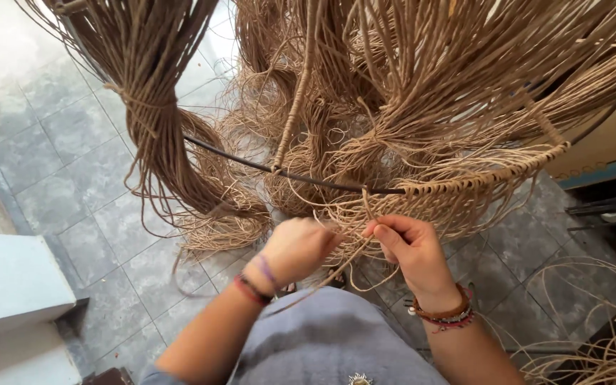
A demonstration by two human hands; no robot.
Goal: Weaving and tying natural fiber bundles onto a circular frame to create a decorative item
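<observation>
While my right hand point(413, 251) pinches a tan cord point(366, 207) just under the black rod point(265, 168) and my left hand point(295, 249) closes on loose cords beside it, I judge I'm mid-wrap, needing a snug pull next.

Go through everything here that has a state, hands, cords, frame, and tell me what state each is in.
Left hand: closed around tan cords below the frame.
Right hand: pinching one cord beside the rod.
Dark metal rod: bare on the left, wrapped with cord on the right.
Tied cord bundle: bound with a cord, hanging.
Loose cords: hanging, tangled.
</observation>
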